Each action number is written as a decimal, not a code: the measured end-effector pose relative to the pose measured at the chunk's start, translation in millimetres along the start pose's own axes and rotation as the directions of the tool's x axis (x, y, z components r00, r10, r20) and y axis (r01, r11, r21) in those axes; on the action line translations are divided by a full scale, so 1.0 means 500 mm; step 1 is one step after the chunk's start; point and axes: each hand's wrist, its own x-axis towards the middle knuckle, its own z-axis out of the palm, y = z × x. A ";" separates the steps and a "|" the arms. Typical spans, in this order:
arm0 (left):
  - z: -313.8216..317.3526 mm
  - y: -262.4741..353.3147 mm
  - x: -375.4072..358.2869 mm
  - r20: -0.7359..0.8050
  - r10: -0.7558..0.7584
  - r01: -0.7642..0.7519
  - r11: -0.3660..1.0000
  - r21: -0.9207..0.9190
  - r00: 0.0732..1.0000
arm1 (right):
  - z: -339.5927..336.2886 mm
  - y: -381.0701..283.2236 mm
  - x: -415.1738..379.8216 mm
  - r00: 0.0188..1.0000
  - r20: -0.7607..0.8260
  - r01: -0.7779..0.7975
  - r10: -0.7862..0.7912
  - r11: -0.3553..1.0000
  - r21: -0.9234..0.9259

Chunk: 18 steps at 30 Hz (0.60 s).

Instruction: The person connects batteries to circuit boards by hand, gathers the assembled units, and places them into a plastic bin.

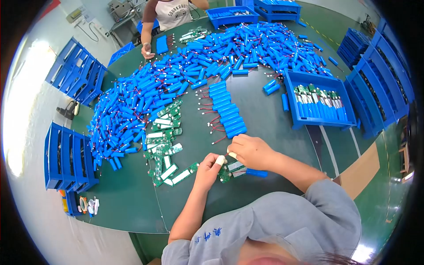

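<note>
My left hand (209, 169) and my right hand (247, 151) meet close together over the green table, fingers closed in pinches with pale finger covers. Between the fingertips is something small with a thin red wire, too small to make out fully. Just below them lie green circuit boards with white strips (236, 168) and one blue cylindrical cell (256, 173). A column of blue cells (226, 108) lies side by side ahead of my right hand, red wires pointing left. Left of my hands is a loose pile of green circuit boards (164, 145).
A large heap of blue cells (128, 106) curves across the table (260, 115). At right stands a blue tray (319, 120) holding cells with boards. Stacked blue crates (70, 154) stand at the left edge. Across the table is another person (170, 15).
</note>
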 end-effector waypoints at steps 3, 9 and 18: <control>0.007 0.020 -0.008 -0.015 -0.054 0.051 0.986 -0.156 0.998 | -0.004 -0.004 -0.003 1.000 0.000 0.015 -0.015 1.000 -0.006; -0.011 -0.018 -0.006 0.006 -0.053 0.054 0.993 -0.108 0.999 | 0.002 -0.017 -0.006 0.999 0.019 0.044 -0.044 0.998 -0.033; -0.003 -0.002 -0.012 0.056 -0.040 0.051 0.978 -0.204 0.998 | 0.002 -0.013 0.001 0.999 -0.005 0.052 -0.052 0.998 0.024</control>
